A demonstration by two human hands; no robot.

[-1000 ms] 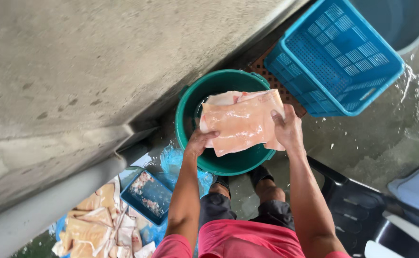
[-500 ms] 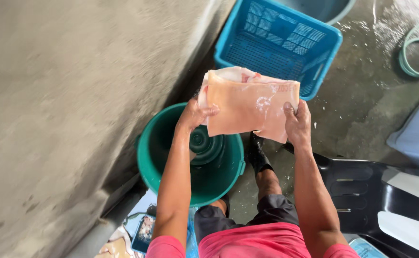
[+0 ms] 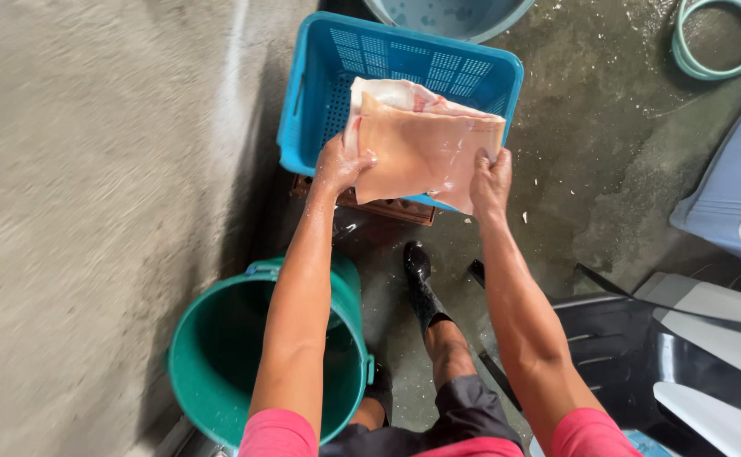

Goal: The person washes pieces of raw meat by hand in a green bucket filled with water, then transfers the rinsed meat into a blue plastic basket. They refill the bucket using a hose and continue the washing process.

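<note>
Both hands grip a wet slab of pale meat [image 3: 425, 148] above the blue basket [image 3: 320, 93]: left hand [image 3: 341, 165] and right hand [image 3: 491, 182] pinch its edges. It is out of the green bucket [image 3: 218, 372], not yet set down.

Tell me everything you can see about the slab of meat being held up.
The slab of raw meat is a broad, flat, roughly rectangular piece, pale pinkish-tan and wet-looking, with a whiter, fatty layer and some red showing along its top edge. It is held up in the air, in front of the blue slatted plastic crate. The left hand grips its left edge and the right hand its lower right corner.
</note>
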